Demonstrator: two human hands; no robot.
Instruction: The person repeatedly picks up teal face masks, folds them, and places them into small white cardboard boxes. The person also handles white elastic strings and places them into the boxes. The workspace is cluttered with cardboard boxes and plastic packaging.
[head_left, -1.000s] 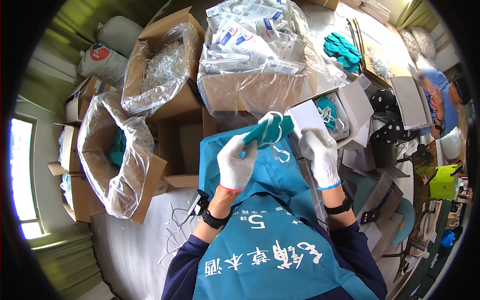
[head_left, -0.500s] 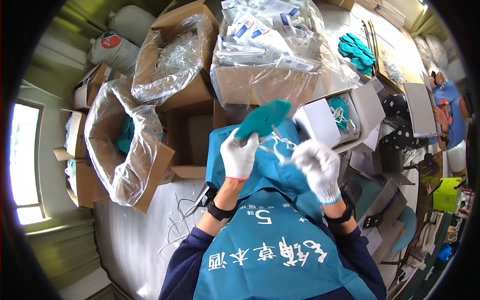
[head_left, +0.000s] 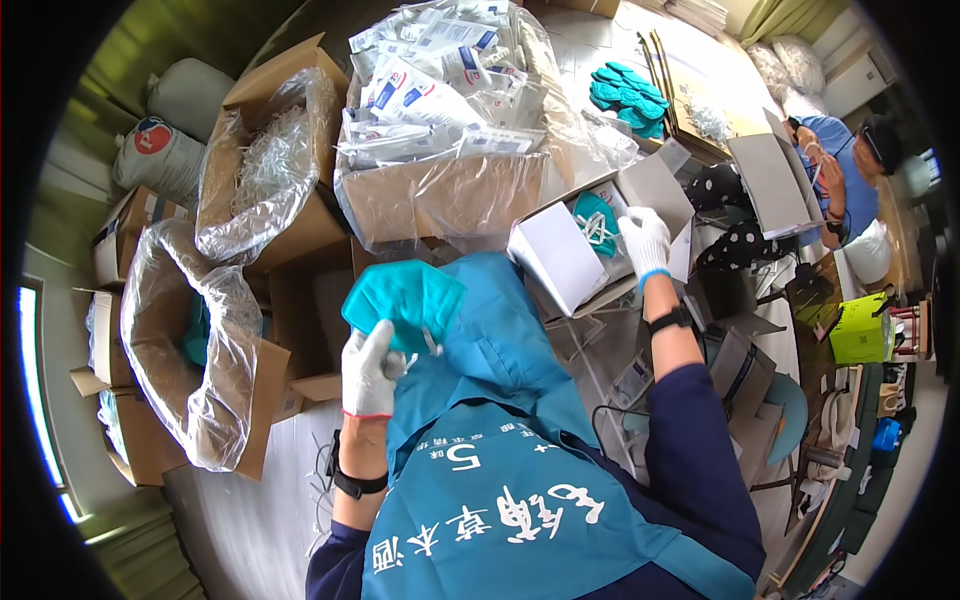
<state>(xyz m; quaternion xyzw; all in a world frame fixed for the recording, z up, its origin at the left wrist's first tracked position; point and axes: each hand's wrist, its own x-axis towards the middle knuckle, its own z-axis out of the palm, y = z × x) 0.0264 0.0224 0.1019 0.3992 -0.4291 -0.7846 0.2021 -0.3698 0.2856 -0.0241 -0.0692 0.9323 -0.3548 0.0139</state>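
Observation:
My left hand (head_left: 370, 372), in a white knitted glove, is closed on the lower edge of a teal cup-shaped face mask (head_left: 408, 300). The mask is held above my lap, and white straps show beside my fingers. At the right, my gloved right hand (head_left: 645, 245) is over an open white carton (head_left: 552, 262), by its right inner wall. Its fingers look loosely apart, with nothing visible in them; the fingertips are partly hard to make out. More teal masks with white straps (head_left: 597, 222) lie inside this carton.
A large carton (head_left: 440, 200) of white packets stands ahead. Left are a plastic-lined carton (head_left: 265, 370) with teal items deep inside and a carton of shredded filler (head_left: 270, 160). Teal masks (head_left: 628, 98) are piled beyond. Another person (head_left: 850, 170) sits at the far right.
My right hand has left the mask's straps and moved right to the white carton. My left hand has carried the mask left, turning its broad face up. The whole view has swung right.

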